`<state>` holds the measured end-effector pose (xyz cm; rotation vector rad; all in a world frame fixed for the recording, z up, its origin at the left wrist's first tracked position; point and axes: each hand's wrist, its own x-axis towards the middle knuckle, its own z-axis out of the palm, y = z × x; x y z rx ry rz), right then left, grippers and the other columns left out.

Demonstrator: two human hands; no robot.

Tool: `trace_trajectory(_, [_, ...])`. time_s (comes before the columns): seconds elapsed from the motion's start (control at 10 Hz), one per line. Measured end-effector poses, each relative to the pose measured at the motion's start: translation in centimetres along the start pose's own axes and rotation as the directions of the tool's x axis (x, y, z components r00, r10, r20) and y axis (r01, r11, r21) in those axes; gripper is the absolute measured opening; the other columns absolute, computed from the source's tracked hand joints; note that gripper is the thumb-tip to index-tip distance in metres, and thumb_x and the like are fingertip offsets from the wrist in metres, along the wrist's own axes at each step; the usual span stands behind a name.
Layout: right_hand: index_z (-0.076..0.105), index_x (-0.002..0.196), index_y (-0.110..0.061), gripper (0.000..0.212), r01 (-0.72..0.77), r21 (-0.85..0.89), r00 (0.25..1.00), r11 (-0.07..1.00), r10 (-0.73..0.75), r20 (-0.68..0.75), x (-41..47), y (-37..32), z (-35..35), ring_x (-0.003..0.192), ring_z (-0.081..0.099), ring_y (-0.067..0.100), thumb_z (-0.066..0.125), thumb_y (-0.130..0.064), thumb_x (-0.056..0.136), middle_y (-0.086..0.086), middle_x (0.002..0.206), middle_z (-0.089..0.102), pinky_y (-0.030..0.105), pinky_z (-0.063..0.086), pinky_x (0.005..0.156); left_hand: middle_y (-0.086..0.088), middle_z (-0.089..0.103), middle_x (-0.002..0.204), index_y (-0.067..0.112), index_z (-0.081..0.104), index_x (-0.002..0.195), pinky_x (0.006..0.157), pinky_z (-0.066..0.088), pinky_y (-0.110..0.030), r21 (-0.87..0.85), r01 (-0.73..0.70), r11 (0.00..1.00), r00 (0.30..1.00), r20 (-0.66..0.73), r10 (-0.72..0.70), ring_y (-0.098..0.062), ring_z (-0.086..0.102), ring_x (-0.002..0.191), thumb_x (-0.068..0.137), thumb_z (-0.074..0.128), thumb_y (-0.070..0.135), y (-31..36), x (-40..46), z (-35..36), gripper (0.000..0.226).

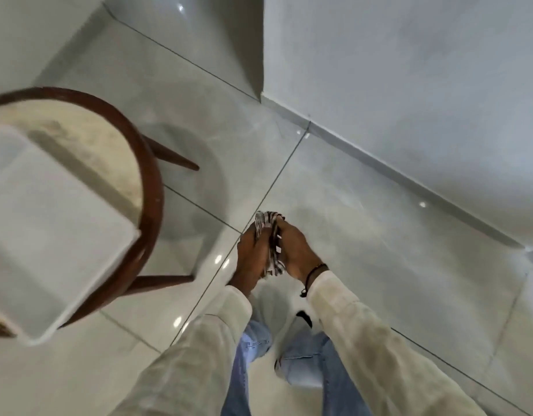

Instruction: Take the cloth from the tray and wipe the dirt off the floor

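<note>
The cloth (266, 235) is mostly hidden between both hands. The tray (49, 235) is motion-blurred and cut off at the left edge. Floor dirt cannot be discerned.

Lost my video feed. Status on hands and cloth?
Both hands, left hand and right hand, shut on cloth. Tray empty on stool. Floor unobstructed.

Bright, glare spots on floor (379, 235); motion-blurred.

A white tray (58, 235) rests on a round wooden stool (152, 187), which stands on the glossy grey tiled floor (364, 235).
</note>
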<state>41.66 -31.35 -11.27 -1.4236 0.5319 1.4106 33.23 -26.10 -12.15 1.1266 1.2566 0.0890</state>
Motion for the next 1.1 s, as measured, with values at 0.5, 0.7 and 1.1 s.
trace_trajectory(0.5, [0.072,0.125,0.001,0.031,0.245,-0.686,0.954,0.685,-0.044,0.297,-11.4,-5.0,21.4,0.086,0.078,0.022,0.074,-0.006,0.095,0.017,0.111,0.080,0.027,0.063,0.068,-0.013,0.081,0.108,0.011,0.074,0.110,0.089,0.064,-0.042,-0.543,0.046,0.838,0.903,-0.335,-0.267,-0.031,0.078,0.099,0.096,0.071,0.019,11.3,-11.2,-25.1,0.016])
trace_trajectory(0.7, [0.075,0.120,-0.003,0.029,0.418,-0.836,0.909,0.357,-0.155,0.388,-3.9,-0.2,33.8,0.099,0.076,0.023,0.077,-0.003,0.091,0.012,0.120,0.079,0.025,0.064,0.081,-0.013,0.078,0.114,0.009,0.069,0.116,0.097,0.063,-0.052,-0.436,0.066,0.897,0.785,-0.533,-0.317,-0.034,0.075,0.102,0.091,0.070,0.002,5.8,-4.9,-37.0,0.026])
trace_trajectory(1.1, [0.077,0.107,-0.005,0.021,0.482,-0.876,0.847,-0.012,-0.249,0.469,5.2,5.9,39.4,0.097,0.077,0.032,0.069,-0.002,0.088,0.015,0.102,0.082,0.030,0.059,0.083,-0.011,0.075,0.130,0.010,0.064,0.134,0.103,0.060,-0.045,-0.228,0.220,0.948,0.721,-0.617,-0.316,-0.034,0.072,0.117,0.093,0.068,0.005,-2.0,2.3,-42.9,0.042])
